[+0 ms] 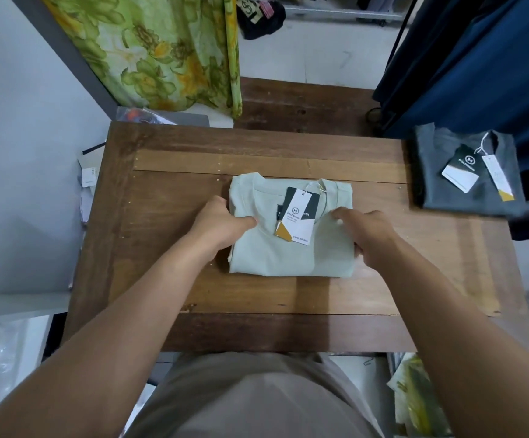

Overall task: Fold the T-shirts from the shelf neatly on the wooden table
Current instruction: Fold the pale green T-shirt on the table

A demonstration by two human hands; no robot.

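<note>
The folded shirt (272, 257) lies on the counter (257, 298) between our fingers (340, 213), left hand (222, 222) and right hand (367, 235) each clamped on a side edge, tips probably tucked beneath. If we lift unevenly, the lower layers could slip from our fingers and unfold.

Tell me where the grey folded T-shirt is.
In the head view the grey T-shirt lies far right, at the wooden table's far right corner, below the dark blue hanging clothes, apart from the pale green T-shirt.
</note>
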